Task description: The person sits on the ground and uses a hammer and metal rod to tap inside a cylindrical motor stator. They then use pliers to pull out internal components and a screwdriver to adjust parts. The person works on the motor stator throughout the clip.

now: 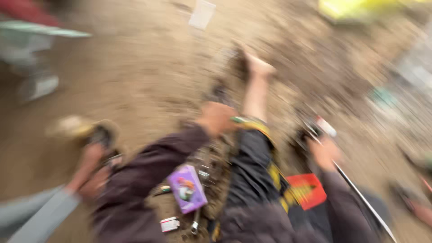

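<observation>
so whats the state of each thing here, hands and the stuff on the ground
left hand: closed around something, too blurred to name
right hand: by a thin white rod, grip unclear
thin white rod: slanting down to the right
purple box: lying on the dirt, looks closed
red packet: lying flat
small white box: lying on the dirt
dirt ground: bare, blurred

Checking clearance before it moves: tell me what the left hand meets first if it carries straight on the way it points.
Too blurred to be sure. The left hand points up and right, toward another person's bare forearm close ahead, which looks like the first thing met; depth is unclear.
</observation>
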